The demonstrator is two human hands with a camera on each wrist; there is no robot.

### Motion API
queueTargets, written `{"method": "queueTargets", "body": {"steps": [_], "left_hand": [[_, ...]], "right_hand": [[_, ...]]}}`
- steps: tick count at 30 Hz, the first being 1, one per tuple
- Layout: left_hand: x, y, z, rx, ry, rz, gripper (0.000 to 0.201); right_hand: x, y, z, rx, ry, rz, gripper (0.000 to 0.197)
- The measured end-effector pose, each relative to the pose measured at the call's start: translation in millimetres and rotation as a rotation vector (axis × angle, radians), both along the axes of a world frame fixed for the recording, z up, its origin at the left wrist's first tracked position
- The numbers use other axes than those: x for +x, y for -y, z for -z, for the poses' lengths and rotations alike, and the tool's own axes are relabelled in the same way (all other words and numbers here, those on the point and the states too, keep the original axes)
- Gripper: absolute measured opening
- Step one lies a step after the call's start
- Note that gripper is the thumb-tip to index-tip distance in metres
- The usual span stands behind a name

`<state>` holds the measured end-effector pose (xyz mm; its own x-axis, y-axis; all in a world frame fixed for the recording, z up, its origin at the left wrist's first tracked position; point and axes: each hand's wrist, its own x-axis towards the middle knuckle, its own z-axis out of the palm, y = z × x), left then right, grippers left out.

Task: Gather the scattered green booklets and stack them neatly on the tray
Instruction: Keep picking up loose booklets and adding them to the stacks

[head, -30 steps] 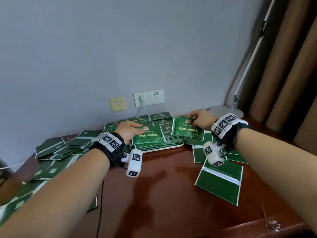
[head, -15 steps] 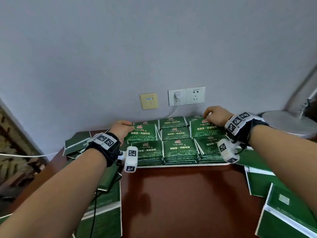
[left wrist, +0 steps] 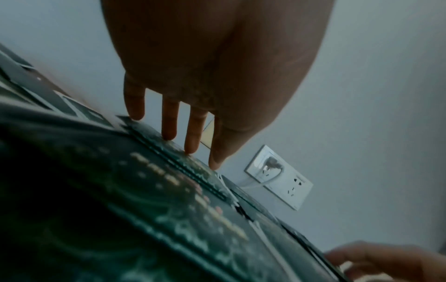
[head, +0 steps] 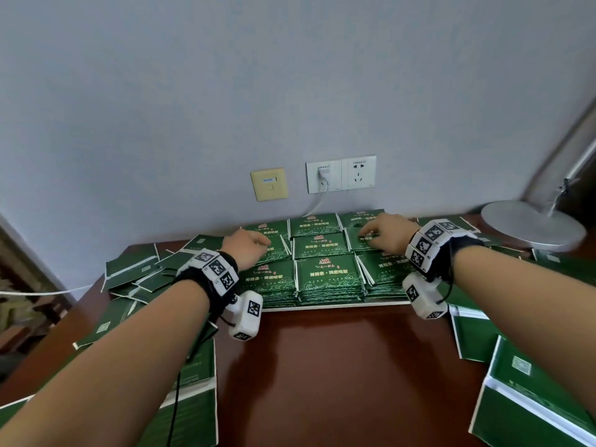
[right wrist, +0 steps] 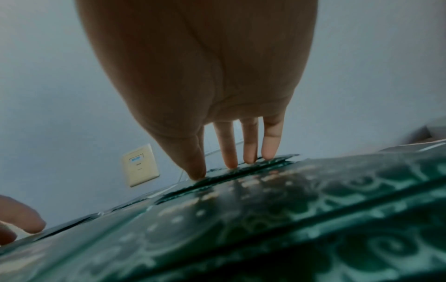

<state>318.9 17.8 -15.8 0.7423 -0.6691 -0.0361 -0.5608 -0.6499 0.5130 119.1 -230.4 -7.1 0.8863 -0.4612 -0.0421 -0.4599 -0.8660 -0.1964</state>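
1. Compared with half a second ago, the left hand [head: 246, 250] sits a little further in over the left-hand stack [head: 267, 269], with more of that stack's cover hidden beneath it; the right hand [head: 385, 232] holds nearly the same spot on the right-hand stack [head: 371, 243].
2. Against the picture from a second ago, both hands are now spread wider apart, one at each end of the tray [head: 338, 305], and the booklets between them lie in squared stacks rather than a loose heap.
3. Grip on the left: the fingers [left wrist: 170, 122] reach out straight and their tips press down on the far edge of the cover under them; nothing is grasped.
4. Grip on the right: the fingers [right wrist: 228, 147] are likewise extended, tips resting on the far edge of the stack beneath; the hand is released, holding nothing.
5. The stacked green booklets [head: 325, 275] lie on the tray, between and under the two hands, in rows running from the person toward the wall [head: 290, 91].
6. Each stacked booklet lies flat, cover up, its printed title line running left to right; the top of the cover points to the wall. Whether the long side runs sideways or away I cannot tell.
7. Loose booklets [head: 138, 269] lie scattered outward of the left hand, askew, and more [head: 529, 391] lie outward of and nearer than the right hand, on the table [head: 338, 366].
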Motion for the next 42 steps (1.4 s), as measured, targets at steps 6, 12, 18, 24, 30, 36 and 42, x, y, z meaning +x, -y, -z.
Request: {"method": "queueTargets", "body": {"steps": [6,12,18,24,30,36,42], "left_hand": [[-6.9,0.3,6.2,0.153,0.098,0.064,0.034],[-11.9,-3.3,5.1,0.124,0.134,0.115,0.031],[-61.2,-5.4,-22.3,0.108,0.283,0.133,0.022],[-160.8,6.7,-42.4,0.074,0.301,0.363,0.03],[-260.0,25.3,-29.5,0.179,0.252,0.589,0.031],[-313.9,42.4,-8.9,0.111,0.165,0.713,0.031],[-324.5,47.6,2.5,0.09,0.151,0.664,0.013]], "right_hand": [[-5.3,0.7,5.4,0.012,0.006,0.009,0.034],[-13.2,-5.5,5.2,0.015,0.037,0.023,0.037],[-50.1,-33.6,-20.7,0.045,0.076,0.068,0.042],[-131.5,-73.8,-37.6,-0.024,-0.051,0.074,0.047],[-233.2,-85.3,-23.0,-0.017,-0.302,0.185,0.053],[-296.3,-77.5,8.7,0.016,-0.328,0.304,0.05],[-311.9,-70.7,28.7,0.078,-0.291,0.393,0.065]]}}
